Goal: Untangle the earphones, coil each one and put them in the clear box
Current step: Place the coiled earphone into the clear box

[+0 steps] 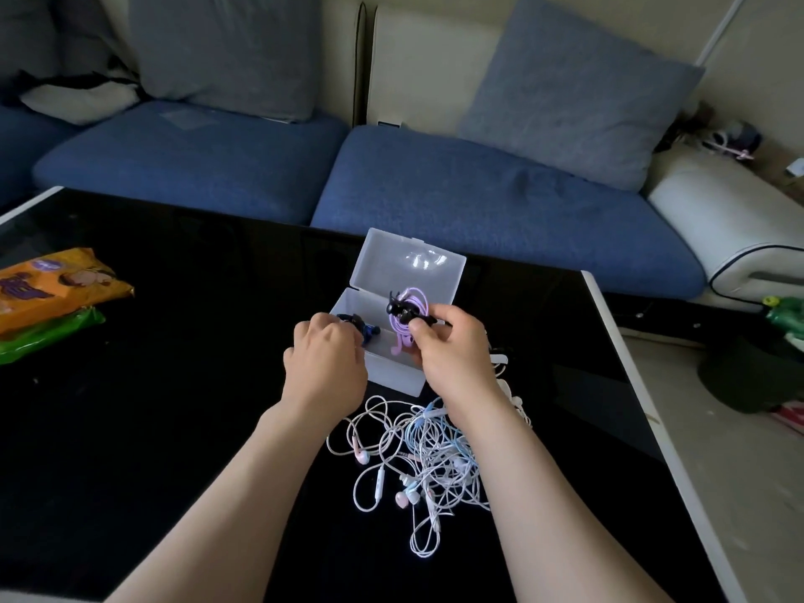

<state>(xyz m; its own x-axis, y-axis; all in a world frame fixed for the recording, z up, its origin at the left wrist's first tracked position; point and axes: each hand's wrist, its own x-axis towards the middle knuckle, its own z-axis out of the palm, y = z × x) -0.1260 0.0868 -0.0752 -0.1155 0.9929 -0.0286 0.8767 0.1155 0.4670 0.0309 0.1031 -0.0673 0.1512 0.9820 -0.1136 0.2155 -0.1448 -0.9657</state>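
A blue sofa (195, 167) with grey cushions is seen behind a glossy black worktop (174, 341), on which a clear box (396, 378) stands with its lid (409, 272) raised. The black earphones (402, 311) are pinched between the thumb and fingers of the right hand (452, 346) and are held just over the box's open top, on the far side of that grip. Beneath and just beyond the grip, a coiled purple pair (413, 295) lies inside the box. The left hand (326, 354) is curled at the box's left wall, beside a dark blue pair (365, 330).

If the black pair is let go loosely, its coil is likely to spring open, so that a cord may be draped over the wall or hooked into the purple loops. The box looks light; it could be pushed or tipped by the lowering hand unless it is steadied. A tangle of white, pale blue and pink earphones (417, 463) lies on the wrist side of both grips and could be dragged by a forearm when the hands are drawn back.

The left fingertips are hidden behind the knuckles, so it cannot be told whether that grip is closed on the blue pair, on the wall or on nothing. How tightly the black pair is wound cannot be made out. The box's right wall is covered by the right hand, part of the tangle is covered by the right forearm, and the number of pairs in it cannot be counted.
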